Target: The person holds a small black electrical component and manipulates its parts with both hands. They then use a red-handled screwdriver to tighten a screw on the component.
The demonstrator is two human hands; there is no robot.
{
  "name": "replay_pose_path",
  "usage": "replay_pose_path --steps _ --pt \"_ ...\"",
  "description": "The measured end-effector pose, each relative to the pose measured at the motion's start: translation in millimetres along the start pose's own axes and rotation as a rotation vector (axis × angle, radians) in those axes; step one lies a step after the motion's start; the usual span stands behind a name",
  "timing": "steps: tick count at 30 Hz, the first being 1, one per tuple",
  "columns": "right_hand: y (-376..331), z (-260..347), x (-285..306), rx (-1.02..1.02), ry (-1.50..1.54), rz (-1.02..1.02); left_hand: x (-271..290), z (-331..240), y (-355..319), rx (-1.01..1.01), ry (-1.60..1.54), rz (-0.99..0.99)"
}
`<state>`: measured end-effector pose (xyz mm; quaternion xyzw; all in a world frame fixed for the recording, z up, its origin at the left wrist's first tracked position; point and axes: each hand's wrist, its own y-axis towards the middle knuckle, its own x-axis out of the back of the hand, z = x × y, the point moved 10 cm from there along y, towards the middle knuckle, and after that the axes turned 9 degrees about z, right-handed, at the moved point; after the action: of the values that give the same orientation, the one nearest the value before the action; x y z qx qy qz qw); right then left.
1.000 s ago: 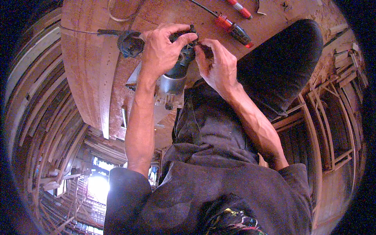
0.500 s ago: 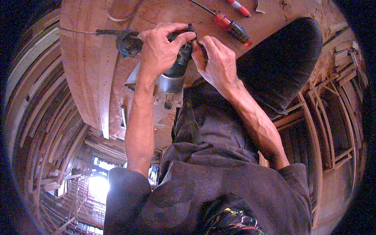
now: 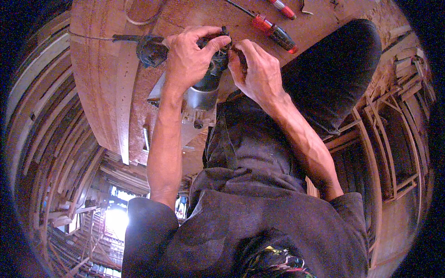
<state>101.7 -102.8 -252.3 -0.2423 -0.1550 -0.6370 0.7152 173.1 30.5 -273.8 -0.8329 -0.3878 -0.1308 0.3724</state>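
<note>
We find the left hand (image 3: 189, 60) gripping the far end of the tool (image 3: 209, 79), whose metal collar (image 3: 202, 98) sits nearer us. We note the right hand (image 3: 258, 72) curled, fingertips at that same far end; whether they pinch anything, we cannot tell. We record a screwdriver (image 3: 274, 33) on the board (image 3: 192, 13), to the right, apart from both hands

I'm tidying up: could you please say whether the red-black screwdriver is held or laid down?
Laid down: the screwdriver lies on the brown surface, untouched.

White glare (image 3: 116, 219) (lower left) pierces grainy dimness.
</note>
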Motion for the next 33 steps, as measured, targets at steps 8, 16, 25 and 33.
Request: replay_pose_path --steps 8,16,25,33 --pt "2.5 2.2 -4.5 0.037 -0.015 -0.002 0.4 0.3 -1.5 0.026 -0.019 0.001" --pt "1.7 -0.4 -3.5 0.021 -0.022 -0.02 -0.5 3.0 -0.8 0.009 -0.031 0.005" --pt "-11.7 -11.3 27.8 -0.098 -0.051 -0.054 -0.6 1.3 -1.0 -0.008 0.007 0.026" --pt "-0.9 -34.4 53.6 -0.13 -0.437 -0.048 -1.7 2.1 -2.1 -0.045 0.052 0.1"
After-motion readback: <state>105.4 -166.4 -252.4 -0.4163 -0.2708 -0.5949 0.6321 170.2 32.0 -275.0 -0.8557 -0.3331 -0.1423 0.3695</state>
